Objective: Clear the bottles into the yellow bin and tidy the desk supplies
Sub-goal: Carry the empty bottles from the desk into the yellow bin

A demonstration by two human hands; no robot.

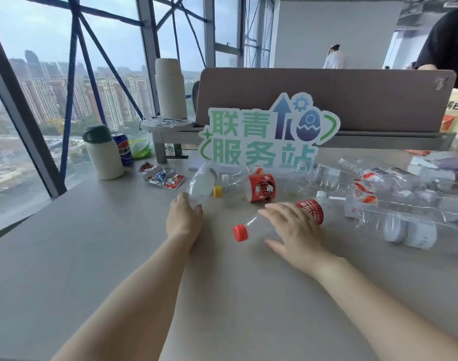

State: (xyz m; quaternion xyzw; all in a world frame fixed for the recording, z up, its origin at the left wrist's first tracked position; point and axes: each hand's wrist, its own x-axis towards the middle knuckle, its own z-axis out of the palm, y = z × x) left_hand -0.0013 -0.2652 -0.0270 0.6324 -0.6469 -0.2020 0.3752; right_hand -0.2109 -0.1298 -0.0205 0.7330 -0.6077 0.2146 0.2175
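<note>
I see a pale grey desk (pixel 113 261) set against a tall window (pixel 48 74) with tower blocks beyond. A brown divider panel (pixel 327 97) runs along the back, and a cut-out sign (pixel 264 138) with green characters stands in front of it. At the far left stand a white flask with a green lid (pixel 104 155) and a blue cola can (pixel 122 148) just beside it, with snack wrappers (pixel 163 176) near them. Empty clear bottles (pixel 394 196) lie scattered across the right side — all on their sides.

My left hand (pixel 185 217) grips the near end of a clear bottle (pixel 202 181), fingers curled out of sight and thumb against its side; the bottle slants away toward the sign. My right hand (pixel 295 227) lies flat with fingers spread over a red-capped bottle (pixel 311 210), not closed round it — its cap points left, between the two hands, and its red label shows past my fingertips. A yellow-capped bottle (pixel 261 188) lies just beyond, apart from both hands.
</note>
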